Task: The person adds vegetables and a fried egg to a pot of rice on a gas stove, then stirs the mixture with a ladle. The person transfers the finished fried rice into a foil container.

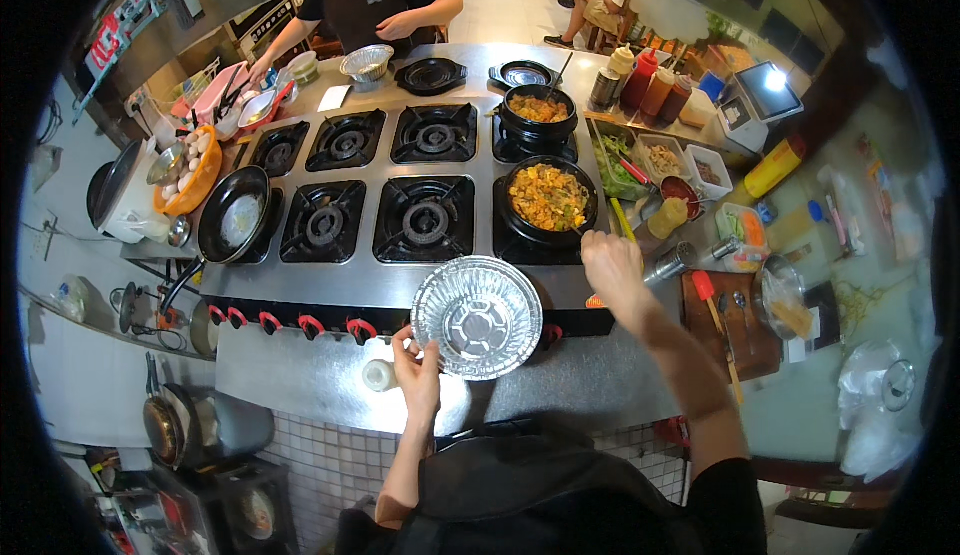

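My left hand [417, 375] grips the rim of a round aluminium foil bowl [478, 322], tilted with its bare inside facing me. It is held over the front edge of the stove. At the right front burner, my right hand [616, 273] is closed around what looks like a utensil handle, mostly hidden by the fist, at the rim of a black stone pot [517, 231]. Fried rice with egg and vegetables [549, 196] fills that pot. Behind it, a second black pot [540, 131] also holds reddish rice, with a spoon handle standing up from it.
A black frying pan [238, 213] sits on the left front burner. Eggs fill an orange basket [196, 172]. Sauce bottles [643, 78] and ingredient tubs [667, 156] line the right. A small jar [379, 375] stands near my left hand. Opposite, a co-worker [375, 7] reaches over the counter.
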A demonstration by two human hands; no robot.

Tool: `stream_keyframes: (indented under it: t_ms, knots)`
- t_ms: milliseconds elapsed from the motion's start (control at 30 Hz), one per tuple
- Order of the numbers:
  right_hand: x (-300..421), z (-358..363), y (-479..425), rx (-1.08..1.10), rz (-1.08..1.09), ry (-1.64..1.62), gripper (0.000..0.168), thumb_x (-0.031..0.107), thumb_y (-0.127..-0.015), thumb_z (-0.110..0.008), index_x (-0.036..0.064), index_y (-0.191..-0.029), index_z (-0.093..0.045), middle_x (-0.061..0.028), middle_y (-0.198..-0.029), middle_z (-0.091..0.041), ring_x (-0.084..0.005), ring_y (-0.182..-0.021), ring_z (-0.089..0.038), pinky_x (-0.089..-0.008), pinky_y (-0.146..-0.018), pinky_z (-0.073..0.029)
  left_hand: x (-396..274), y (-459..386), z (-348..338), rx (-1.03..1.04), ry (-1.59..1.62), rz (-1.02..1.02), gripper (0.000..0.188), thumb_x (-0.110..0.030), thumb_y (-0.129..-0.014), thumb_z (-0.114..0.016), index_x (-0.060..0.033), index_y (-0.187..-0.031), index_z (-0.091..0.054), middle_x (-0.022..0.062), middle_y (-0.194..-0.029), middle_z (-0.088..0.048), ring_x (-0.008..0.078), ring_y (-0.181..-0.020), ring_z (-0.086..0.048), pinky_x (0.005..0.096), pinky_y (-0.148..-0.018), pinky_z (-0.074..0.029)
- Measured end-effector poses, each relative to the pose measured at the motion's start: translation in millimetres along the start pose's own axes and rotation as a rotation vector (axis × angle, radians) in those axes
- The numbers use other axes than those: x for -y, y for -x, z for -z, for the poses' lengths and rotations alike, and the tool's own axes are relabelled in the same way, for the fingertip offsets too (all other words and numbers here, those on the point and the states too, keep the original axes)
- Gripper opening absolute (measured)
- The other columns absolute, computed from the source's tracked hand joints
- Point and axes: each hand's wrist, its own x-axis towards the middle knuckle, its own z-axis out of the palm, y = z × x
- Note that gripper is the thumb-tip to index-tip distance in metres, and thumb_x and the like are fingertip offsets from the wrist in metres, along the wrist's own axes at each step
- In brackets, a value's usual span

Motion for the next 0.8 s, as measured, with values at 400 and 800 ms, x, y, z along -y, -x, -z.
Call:
stream_keyframes:
  t_ms: [400, 800]
  knots:
    - [-46.9, 26.7, -79.3, 0.038, 0.107, -0.372, 0.019, 0.009, -0.079, -0.051, 0.002, -0.085, -0.067, -0.0216, -0.071, -0.061, -0.036, -0.069, -0.061, -0.0428, -0.062, -0.049, 10.4, -9.5, 4.2, -0.071, -0.134, -0.051, 0.017, -0.012, -0.089, -0.055, -0.0006, -0.098, -0.047, -0.0045, -0.071, -0.039, 0.003, -0.065, -0.034, 0.0164, -0.058, -0.031]
    - [-45.1, -20.5, -52.7, 0.483, -0.227, -1.161, 0.025, 0.011, -0.082, -0.056, 0.0, -0.103, -0.064, -0.005, -0.067, -0.061, -0.0103, -0.057, -0.053, -0.0258, -0.051, -0.041, -7.9, -21.5, 3.4, -0.071, -0.008, -0.138, 0.015, -0.006, -0.087, -0.055, -0.0023, -0.098, -0.045, -0.0041, -0.07, -0.043, 0.0013, -0.057, -0.037, 0.0152, -0.05, -0.031]
